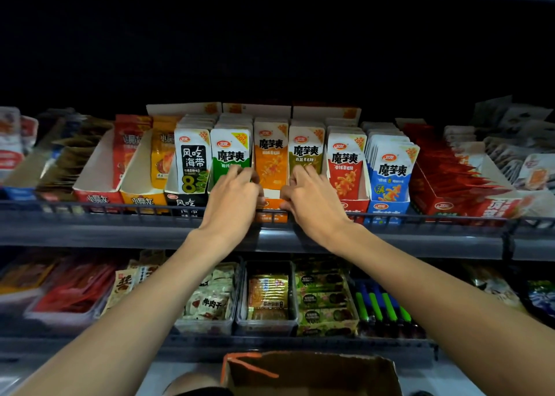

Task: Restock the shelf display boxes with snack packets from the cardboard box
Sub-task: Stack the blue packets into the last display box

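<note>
Both hands, left hand (232,196) and right hand (310,199), grip the orange display box (271,205) by its front corners, fingers curled. Best done by sliding it squarely between neighbouring boxes.

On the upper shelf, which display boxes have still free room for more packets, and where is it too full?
Free room: the red display box and the yellow display box, left of the black seaweed box; their few packets stand at the back, with the fronts bare. Crowded: from the seaweed box to the blue box, where the left hand and right hand hold the orange box.
</note>
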Demonstrator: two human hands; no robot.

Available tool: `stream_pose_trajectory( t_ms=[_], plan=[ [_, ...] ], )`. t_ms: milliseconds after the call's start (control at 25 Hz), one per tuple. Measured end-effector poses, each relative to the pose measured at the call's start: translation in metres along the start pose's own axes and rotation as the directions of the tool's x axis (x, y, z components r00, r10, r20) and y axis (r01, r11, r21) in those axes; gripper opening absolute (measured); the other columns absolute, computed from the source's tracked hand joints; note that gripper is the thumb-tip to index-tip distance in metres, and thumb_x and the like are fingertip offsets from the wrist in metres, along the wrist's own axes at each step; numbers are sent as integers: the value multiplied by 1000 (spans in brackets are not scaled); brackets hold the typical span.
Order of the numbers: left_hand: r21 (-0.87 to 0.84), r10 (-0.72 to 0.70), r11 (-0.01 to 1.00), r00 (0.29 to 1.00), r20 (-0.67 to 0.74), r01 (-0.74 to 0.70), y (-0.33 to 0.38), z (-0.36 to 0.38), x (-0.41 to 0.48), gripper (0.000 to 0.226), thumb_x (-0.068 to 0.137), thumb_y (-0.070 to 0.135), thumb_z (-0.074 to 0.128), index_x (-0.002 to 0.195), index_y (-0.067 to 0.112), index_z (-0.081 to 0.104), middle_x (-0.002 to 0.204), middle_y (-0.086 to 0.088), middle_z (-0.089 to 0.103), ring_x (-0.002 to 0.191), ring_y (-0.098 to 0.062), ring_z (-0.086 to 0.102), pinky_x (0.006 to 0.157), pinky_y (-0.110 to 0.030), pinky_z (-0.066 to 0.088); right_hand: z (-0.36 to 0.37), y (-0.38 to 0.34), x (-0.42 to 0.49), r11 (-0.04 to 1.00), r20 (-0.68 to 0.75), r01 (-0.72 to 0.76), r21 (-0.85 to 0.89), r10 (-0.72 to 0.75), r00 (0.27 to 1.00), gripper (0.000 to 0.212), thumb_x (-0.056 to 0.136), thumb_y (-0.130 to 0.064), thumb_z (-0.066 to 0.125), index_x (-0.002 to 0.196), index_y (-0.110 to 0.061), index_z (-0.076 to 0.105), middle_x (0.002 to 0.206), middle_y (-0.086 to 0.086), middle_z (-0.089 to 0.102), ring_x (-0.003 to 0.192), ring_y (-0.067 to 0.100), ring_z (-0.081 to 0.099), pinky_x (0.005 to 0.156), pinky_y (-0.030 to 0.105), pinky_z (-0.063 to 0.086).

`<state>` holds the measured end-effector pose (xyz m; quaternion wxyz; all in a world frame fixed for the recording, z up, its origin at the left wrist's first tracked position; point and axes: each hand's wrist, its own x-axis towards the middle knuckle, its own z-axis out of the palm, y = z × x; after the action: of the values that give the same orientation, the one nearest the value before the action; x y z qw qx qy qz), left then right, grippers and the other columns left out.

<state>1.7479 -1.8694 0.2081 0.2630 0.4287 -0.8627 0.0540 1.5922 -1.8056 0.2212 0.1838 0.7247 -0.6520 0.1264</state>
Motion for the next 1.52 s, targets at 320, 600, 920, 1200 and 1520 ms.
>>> stream_pose_trajectory(
  t_ms=[320, 600, 920, 1200, 1520],
  plan=[
    [31, 6, 1000, 988, -153, -1, -15, -22, -15, 37, 83, 21, 72, 118, 13, 65, 122, -8, 60, 114, -27, 52, 93, -41, 45, -1, -9, 2, 998, -79, -16, 69, 21, 997, 38, 88, -37, 69, 121, -19, 64, 112, 6, 52, 110, 24, 47, 93, 39, 42],
    [125, -101, 986, 992, -72, 109, -54, -30, -23, 24, 86, 32, 68, 101, 15, 74, 117, -10, 58, 111, -30, 47, 89, -42, 42, 8, -56, 38, 999, 24, 35, 34, -36, 999, 40, 97, -41, 55, 133, -27, 55, 124, 13, 57, 119, 31, 51, 101, 42, 40],
    [-15, -184, 983, 983, -20, 184, -52, -28, -20, 21, 92, 30, 62, 103, 17, 75, 121, -7, 52, 114, -24, 43, 88, -36, 39, 13, -58, 36, 1000, 32, -10, 5, 9, 999, 33, 99, -41, 51, 121, -21, 64, 119, 13, 61, 118, 31, 52, 98, 40, 37],
    [26, -106, 994, 990, -88, 109, -60, -36, -29, 32, 86, 22, 70, 117, 17, 65, 121, -8, 59, 108, -29, 56, 84, -40, 47, 5, -65, 34, 999, -22, -27, -40, 26, 999, 36, 94, -44, 58, 121, -21, 64, 121, 12, 54, 116, 30, 48, 96, 42, 39],
    [219, -136, 964, 988, -69, 148, -102, -50, -37, 23, 85, 28, 70, 103, 14, 75, 115, -7, 63, 108, -29, 48, 89, -45, 45, 13, -111, 64, 994, -65, 106, 40, -103, 992, 39, 93, -39, 60, 130, -26, 58, 122, 10, 53, 118, 29, 45, 100, 41, 36]
  ],
)
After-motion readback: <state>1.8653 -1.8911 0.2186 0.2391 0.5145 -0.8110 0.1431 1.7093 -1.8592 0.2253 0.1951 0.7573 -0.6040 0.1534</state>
